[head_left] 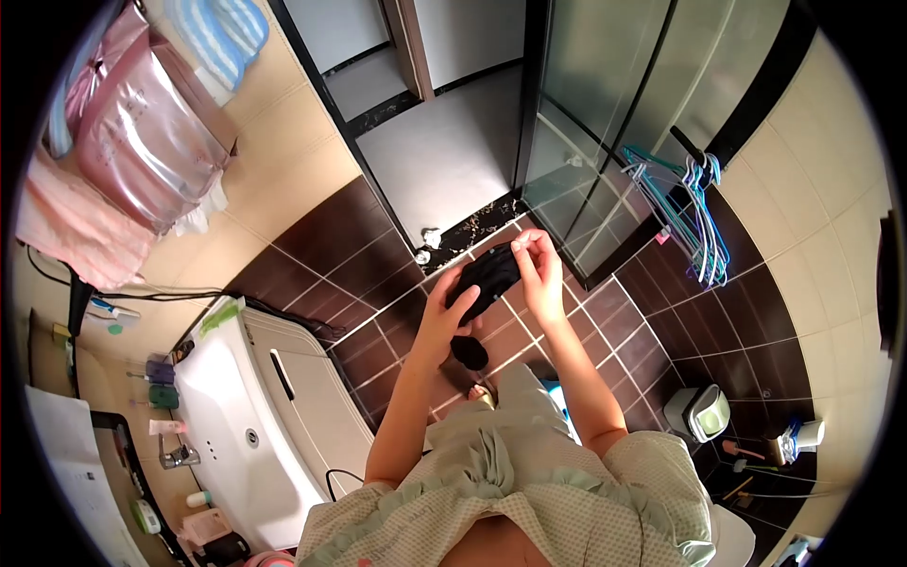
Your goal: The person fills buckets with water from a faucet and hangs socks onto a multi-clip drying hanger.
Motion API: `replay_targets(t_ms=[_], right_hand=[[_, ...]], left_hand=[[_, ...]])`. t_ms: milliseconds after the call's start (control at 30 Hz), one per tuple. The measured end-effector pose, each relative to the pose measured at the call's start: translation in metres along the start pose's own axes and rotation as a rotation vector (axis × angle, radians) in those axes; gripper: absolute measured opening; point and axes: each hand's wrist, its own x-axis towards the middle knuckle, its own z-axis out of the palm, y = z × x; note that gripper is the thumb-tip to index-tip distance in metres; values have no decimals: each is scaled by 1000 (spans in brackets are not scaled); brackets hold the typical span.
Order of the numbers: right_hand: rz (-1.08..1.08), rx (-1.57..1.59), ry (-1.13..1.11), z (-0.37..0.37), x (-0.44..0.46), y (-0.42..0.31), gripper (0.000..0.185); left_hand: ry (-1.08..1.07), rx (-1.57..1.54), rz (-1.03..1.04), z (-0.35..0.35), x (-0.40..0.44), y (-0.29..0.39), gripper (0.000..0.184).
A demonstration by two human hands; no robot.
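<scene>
A person in a pale patterned garment (652, 482) holds a black cloth (489, 276) in both hands, out in front of the body and above the brown floor tiles (614, 310). The left hand (446, 319) has its grip closed on the cloth's left end, the thumb lying across the dark fabric. The right hand (539, 274) pinches the upper right corner between thumb and fingertips, so the piece is held up at both ends and slants upward from left to right. A smaller dark patch (469, 353) shows just below the left hand; from this angle it is hard to say whether it belongs to the cloth or is a separate thing.

To the left, a white sink (225, 402) carries a metal faucet (179, 457) on its far side, with a bright green item (221, 317) at its upper corner. Above it on that side hangs a shiny pink bag (156, 137). Beyond the hands, two small white lumps (431, 237) lie near a dark doorsill (477, 227). To the right, blue and white hangers (704, 222) hang in a bunch beside a glass door (590, 123), and a small bin (704, 413) sits lower down by the dark wall tiles (756, 387).
</scene>
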Motion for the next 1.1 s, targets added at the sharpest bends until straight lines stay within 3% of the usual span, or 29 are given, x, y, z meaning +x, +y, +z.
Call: replay_targets(t_ms=[100,200,367,467,500,600,633,733,900,1000,1033,1100], right_hand=[[38,28,1,7,22,12,5],[59,132,-52,7,51,25,5],[165,201,-104,-4,110,41,5],[236,230,-152,-14,153,56,7],[271,278,-138,-12,167,49,8],[393,260,-79,-22,213,54,8],[353,256,-112,-26,229,56,7],[243,249,-210,-34,270,65,7],[201,187,-293,-18,309,88,10],[205,93,-332,0,327,115,13],[229,106,-375,9,333,122,16],[281,133,-498,30,344,130,20]], left_hand=[[111,13,2,1,18,12,39],[27,49,12,-14,47,19,41],[212,229,25,-16,105,24,37],[194,296,31,-11,148,32,39],[223,295,50,-5,163,34,32],[118,425,121,6,208,45,29],[124,417,245,11,226,40,25],[166,402,171,12,258,43,23],[161,409,157,6,293,50,39],[192,476,436,-1,321,51,48],[188,333,303,0,325,62,52],[260,323,314,-8,344,68,52]])
